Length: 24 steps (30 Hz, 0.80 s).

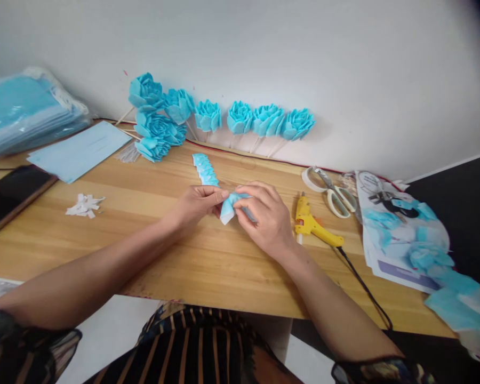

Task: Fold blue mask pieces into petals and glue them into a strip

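Note:
Between my hands, above the middle of the wooden table, is a small folded piece of light blue fabric (pixel 229 209) with a pale underside. My left hand (pixel 198 207) pinches its left edge between thumb and fingers. My right hand (pixel 266 216) grips the right part, its bent fingers hiding some of it. Just beyond my hands lies a row of overlapping folded blue petals (pixel 205 169). Several finished blue fabric flowers (pixel 240 117) on thin sticks lean against the wall at the back.
To the right lie a yellow glue gun (pixel 314 224) with a black cord, scissors (pixel 338 200) and a tape roll (pixel 312 180). Blue scraps (pixel 430 256) cover printed paper at far right. On the left are a phone (pixel 14 194), white strips (pixel 85 205), blue sheets (pixel 80 149) and a plastic pack (pixel 28 114).

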Available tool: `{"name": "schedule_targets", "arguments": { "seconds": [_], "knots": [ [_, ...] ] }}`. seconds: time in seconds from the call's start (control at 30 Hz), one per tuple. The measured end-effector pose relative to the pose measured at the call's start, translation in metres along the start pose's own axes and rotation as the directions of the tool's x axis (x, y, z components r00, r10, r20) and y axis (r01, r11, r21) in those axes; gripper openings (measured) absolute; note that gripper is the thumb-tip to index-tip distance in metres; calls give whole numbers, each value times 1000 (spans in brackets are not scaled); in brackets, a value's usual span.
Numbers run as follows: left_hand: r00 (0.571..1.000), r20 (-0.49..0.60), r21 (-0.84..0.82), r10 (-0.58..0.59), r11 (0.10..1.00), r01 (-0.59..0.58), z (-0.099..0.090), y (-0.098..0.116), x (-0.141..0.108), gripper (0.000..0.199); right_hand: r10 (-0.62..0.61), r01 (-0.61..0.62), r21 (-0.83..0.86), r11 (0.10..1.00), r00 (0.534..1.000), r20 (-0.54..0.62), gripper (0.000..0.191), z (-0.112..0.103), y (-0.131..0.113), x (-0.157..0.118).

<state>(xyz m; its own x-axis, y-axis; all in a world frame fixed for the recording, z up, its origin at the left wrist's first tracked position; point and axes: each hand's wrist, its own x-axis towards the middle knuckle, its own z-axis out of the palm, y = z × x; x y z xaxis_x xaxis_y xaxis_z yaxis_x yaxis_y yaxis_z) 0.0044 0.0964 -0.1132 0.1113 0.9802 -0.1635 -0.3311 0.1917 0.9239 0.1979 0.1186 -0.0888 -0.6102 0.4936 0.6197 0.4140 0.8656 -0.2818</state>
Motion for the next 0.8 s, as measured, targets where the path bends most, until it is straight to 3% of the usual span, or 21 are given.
{"name": "schedule_targets", "arguments": {
  "seconds": [0.1,0.2,0.27,0.37,0.47,0.63,0.8],
  "knots": [
    [999,-52,6,15,1000,-15,0,0,1,24,165,-157,204,966,986,-21,12,-5,0,-1],
    [997,-78,6,16,1000,-15,0,2,1,25,421,-372,469,801,907,1,20,-8,3,-2],
    [997,-78,9,16,1000,-15,1,3,0,25,513,-454,584,673,855,74,28,-6,6,-2],
    [996,-80,46,45,998,-41,2,3,-1,24,537,-539,652,534,811,231,42,-1,8,-2],
    [994,-61,102,91,991,-85,2,4,-2,25,515,-572,685,450,794,324,53,5,7,-3],
    [992,-40,183,124,976,-115,3,6,-4,25,507,-601,688,406,775,378,62,11,4,-5],
    [988,1,237,153,960,-148,4,4,-5,28,522,-619,679,396,760,388,56,12,1,-4]
  ]
}}
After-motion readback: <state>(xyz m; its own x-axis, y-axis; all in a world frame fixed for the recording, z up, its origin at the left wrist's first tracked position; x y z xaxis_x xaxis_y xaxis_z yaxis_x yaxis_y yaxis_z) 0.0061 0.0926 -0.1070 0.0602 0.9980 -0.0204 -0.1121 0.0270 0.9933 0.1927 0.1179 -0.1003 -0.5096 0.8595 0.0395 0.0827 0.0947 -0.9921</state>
